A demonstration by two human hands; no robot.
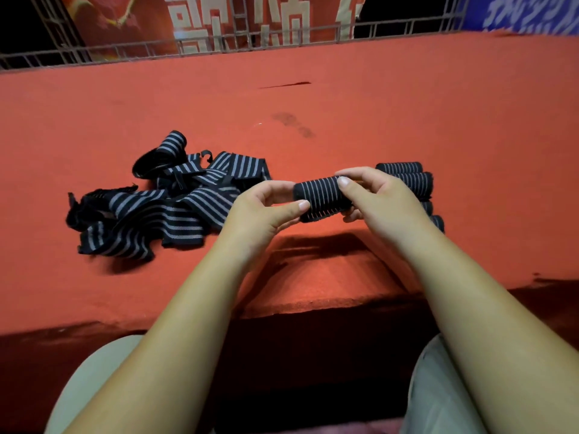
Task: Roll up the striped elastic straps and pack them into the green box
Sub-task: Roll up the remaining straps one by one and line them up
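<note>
Both hands are on one rolled strap (322, 197), held in the air just above the red carpeted surface (407, 98). Left hand (263, 214) pinches the left end between thumb and fingers. Right hand (379, 198) curls over the right end, thumb on top. Roll looks tight; can't see the loose tail from here. Finished rolls (410, 180) are stacked just behind the right hand, partly hidden by it. Unrolled pile (163, 202) lies to the left, tangled, apart from the hands. Green box: not in sight anywhere. Risks, my read: elastic wants to spring back, so if either grip eases before the tail is fastened, the roll unwinds. A careless set-down could knock the stack behind and scatter it. Tangled pile may drag several straps along when the next one is pulled.
</note>
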